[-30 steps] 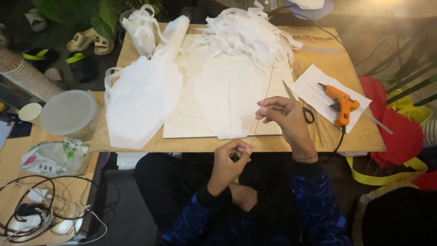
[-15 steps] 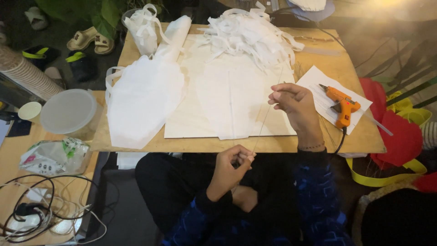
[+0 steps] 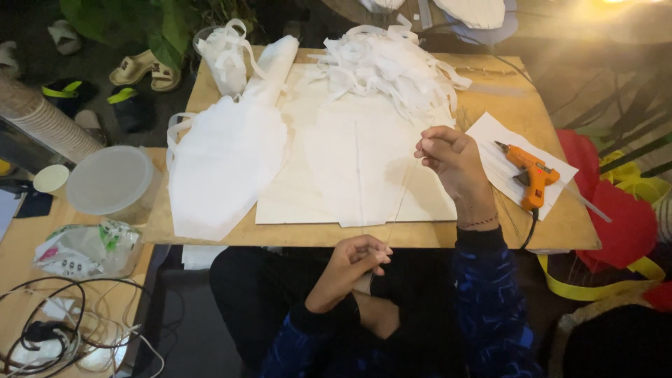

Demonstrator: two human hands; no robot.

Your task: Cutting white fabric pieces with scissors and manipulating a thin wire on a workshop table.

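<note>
Item: thin stick (image 3: 401, 199), pale and slender, running from the right hand (image 3: 448, 157) down to the left hand (image 3: 353, 262), slanting across the near edge of the wooden board (image 3: 532, 105).

Progress: we are judging the work as partly done. White sheets (image 3: 357, 161) are lying flat and joined at the board's centre; a heap of white strips (image 3: 392, 63) is waiting at the far side; white bags (image 3: 224, 161) are piling up at the left. The orange glue gun (image 3: 530, 175) is resting unused on a paper sheet (image 3: 490, 133).

Hands: we are pinching both ends of the stick, right fingers closed tightly on the top, left fingers closed on the bottom, just below the board's edge.
</note>
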